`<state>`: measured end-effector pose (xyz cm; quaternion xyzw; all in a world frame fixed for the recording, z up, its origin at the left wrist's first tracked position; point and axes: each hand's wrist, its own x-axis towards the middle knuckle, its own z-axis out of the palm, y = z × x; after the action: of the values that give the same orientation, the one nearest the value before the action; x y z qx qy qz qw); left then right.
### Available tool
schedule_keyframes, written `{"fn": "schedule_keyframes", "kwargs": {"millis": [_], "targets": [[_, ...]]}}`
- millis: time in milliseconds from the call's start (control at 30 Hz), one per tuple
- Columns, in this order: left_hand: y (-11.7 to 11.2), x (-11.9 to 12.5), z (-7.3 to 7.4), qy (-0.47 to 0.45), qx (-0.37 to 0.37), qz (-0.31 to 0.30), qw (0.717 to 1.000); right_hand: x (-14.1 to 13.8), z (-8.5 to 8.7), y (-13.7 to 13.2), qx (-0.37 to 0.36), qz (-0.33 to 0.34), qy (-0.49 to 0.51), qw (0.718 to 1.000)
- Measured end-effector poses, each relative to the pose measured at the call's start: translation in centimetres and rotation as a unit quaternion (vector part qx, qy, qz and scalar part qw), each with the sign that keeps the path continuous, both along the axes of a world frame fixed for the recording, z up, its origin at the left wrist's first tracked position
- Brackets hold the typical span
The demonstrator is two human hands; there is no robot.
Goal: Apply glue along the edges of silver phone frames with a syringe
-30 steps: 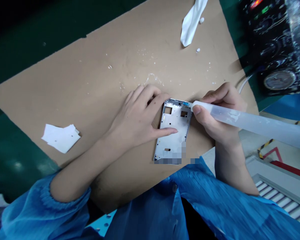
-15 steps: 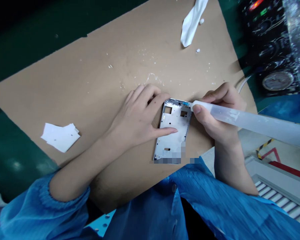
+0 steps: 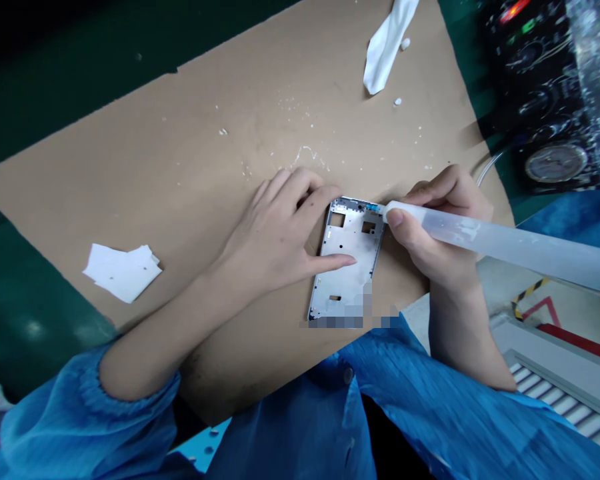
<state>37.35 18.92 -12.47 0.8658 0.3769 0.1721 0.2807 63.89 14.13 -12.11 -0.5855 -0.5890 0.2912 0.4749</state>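
Note:
A flat silver phone frame (image 3: 349,280) lies on the brown sheet, its small cut-outs showing; a blurred patch covers its bottom end. My left hand (image 3: 285,233) holds it down, index finger at the top left corner and thumb stretched across its face. In my right hand (image 3: 437,230) is a translucent white dispensing syringe (image 3: 500,243), gripped near its front end and slanting off to the right. Its blue tip (image 3: 373,207) is at the top right corner of the frame. Whether the tip touches the metal I cannot tell.
Brown paper (image 3: 180,160) covers the green tabletop, with white specks on it. A white paper scrap (image 3: 125,272) lies left, and a white strip (image 3: 386,50) lies at the far side. A black device with knobs and a gauge (image 3: 556,162) stands at the right.
Both hands keep their hold, and the syringe tip stays at the frame's top right corner. Only the whole view has shifted very slightly.

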Motion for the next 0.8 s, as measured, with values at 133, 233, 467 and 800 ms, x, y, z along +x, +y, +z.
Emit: {"fn": "schedule_keyframes", "kwargs": {"millis": [133, 233, 467, 800], "targets": [[0.03, 0.03, -0.02, 0.003, 0.001, 0.001, 1.000, 0.33, -0.55, -0.32, -0.013, 0.007, 0.005, 1.000], [0.02, 0.03, -0.07, 0.002, 0.003, 0.001, 1.000, 0.48, -0.83, -0.40, -0.008, 0.015, 0.017, 1.000], [-0.03, -0.04, -0.11, 0.004, 0.014, 0.000, 1.000, 0.40, -0.54, -0.12, 0.005, 0.003, -0.010, 1.000], [-0.03, -0.07, -0.23, 0.001, 0.014, -0.001, 1.000, 0.21, 0.11, -0.29, -0.030, 0.014, 0.012, 0.999]]}}
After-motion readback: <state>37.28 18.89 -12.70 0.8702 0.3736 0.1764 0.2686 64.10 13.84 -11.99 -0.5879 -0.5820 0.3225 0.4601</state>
